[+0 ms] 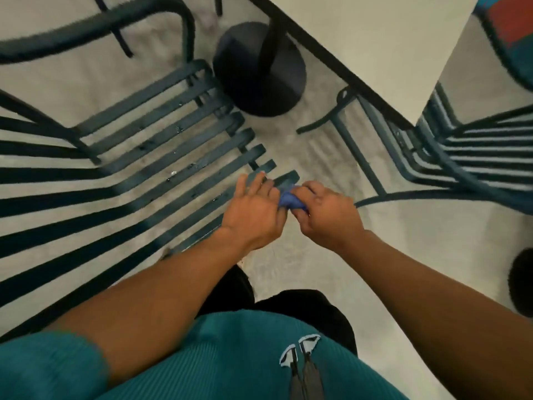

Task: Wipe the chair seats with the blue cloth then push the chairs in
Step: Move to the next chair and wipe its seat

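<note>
Blue cloth is seen bunched into a small wad between the two hands, just above the front corner of the slatted chair seat. It is clamped in the curled fingers of the right hand, while the left hand is laid with fingers spread and mostly flat, its fingertips over the ends of the nearest slats and its inner edge touching the cloth; whether the left hand grips the cloth cannot be told. Small wet spots are visible on several of the dark green slats. A white desk is seen at the upper right, with its black round base on the pale floor just beyond the seat. A second chair of the same kind is tucked partly under the desk at the right. A teal top fills the bottom of the view.
</note>
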The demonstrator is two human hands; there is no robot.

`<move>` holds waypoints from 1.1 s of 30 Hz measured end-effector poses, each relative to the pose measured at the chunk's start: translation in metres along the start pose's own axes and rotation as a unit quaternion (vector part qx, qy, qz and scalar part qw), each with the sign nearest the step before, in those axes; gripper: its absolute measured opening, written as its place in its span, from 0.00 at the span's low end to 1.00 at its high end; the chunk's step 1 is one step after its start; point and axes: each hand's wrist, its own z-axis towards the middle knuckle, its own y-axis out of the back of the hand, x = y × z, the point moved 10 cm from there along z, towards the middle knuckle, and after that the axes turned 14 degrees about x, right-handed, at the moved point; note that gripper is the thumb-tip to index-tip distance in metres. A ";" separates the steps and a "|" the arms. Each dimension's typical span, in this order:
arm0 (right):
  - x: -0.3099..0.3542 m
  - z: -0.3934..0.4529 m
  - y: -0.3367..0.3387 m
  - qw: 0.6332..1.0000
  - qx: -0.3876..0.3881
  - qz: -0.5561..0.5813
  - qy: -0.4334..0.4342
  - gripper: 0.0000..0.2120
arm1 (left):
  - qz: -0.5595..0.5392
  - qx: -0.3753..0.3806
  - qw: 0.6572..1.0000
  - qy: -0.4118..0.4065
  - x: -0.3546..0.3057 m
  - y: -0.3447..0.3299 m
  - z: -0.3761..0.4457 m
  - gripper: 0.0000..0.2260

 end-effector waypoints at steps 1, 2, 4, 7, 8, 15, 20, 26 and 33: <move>0.004 0.015 0.013 1.000 -0.004 -0.019 0.021 0.13 | -0.022 -0.043 0.999 0.022 0.013 0.014 0.001 0.23; 0.009 0.030 0.025 0.998 -0.009 -0.037 0.041 0.13 | -0.050 -0.075 0.995 0.048 0.029 0.025 0.002 0.22; 0.023 0.065 0.041 0.995 -0.009 -0.061 0.078 0.13 | -0.098 -0.100 0.984 0.108 0.066 0.036 0.006 0.19; 0.046 0.128 0.042 0.992 0.006 -0.052 0.117 0.15 | -0.146 -0.127 0.964 0.183 0.120 0.036 0.014 0.16; 0.053 0.151 0.039 0.992 0.015 -0.035 0.122 0.15 | -0.154 -0.137 0.957 0.206 0.138 0.033 0.015 0.17; 0.070 0.317 0.034 0.994 -0.035 0.078 0.068 0.17 | -0.231 -0.011 0.898 0.375 0.257 -0.073 0.019 0.31; 0.082 0.407 0.025 0.992 -0.082 0.090 0.034 0.16 | -0.216 0.024 0.883 0.416 0.311 -0.156 0.020 0.29; 0.140 0.453 -0.080 0.996 -0.033 0.054 0.060 0.21 | -0.218 0.024 0.885 0.410 0.337 -0.209 0.024 0.29; 0.303 0.395 -0.159 0.974 0.072 -0.036 0.212 0.22 | -0.177 0.010 0.894 0.412 0.343 -0.216 0.022 0.29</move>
